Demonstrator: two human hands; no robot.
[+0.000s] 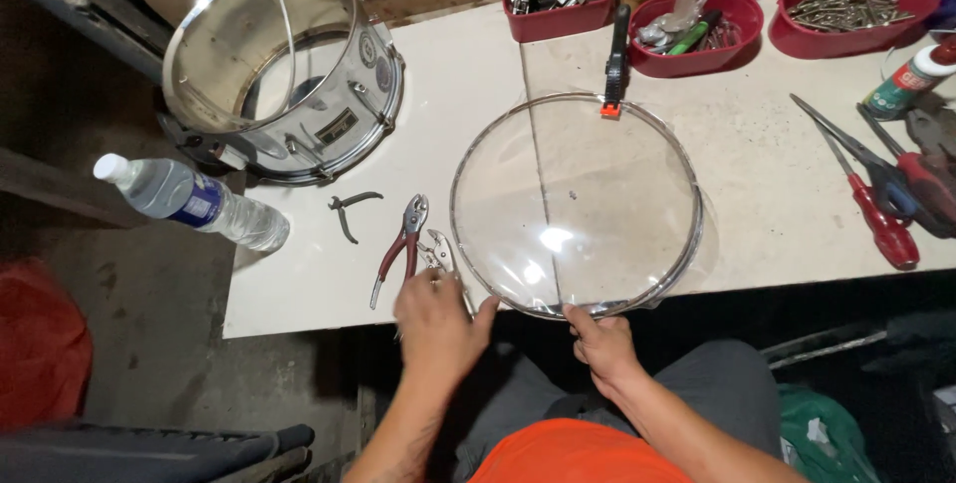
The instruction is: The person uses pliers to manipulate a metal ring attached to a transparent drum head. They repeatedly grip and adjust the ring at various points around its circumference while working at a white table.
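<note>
**Clear drum head at the table's near edge, both hands on its rim**

I see the clear drum head [578,206] lying flat on the white table [777,214], its near rim overhanging the front edge. My right hand [600,346] pinches the hoop at 6 o'clock, fingers closed on the rim. My left hand [435,324] rests at 8 o'clock, thumb against the hoop, fingers curled over small locking pliers [438,256]; whether they clamp I cannot tell. Red-handled pliers [400,247] lie just beside, at 9 o'clock. A black clamp [616,63] bites the hoop at 12 o'clock. The drum shell [289,70] stands at 10 o'clock, a water bottle [189,199] at 9, screwdrivers [876,209] at 3
</note>
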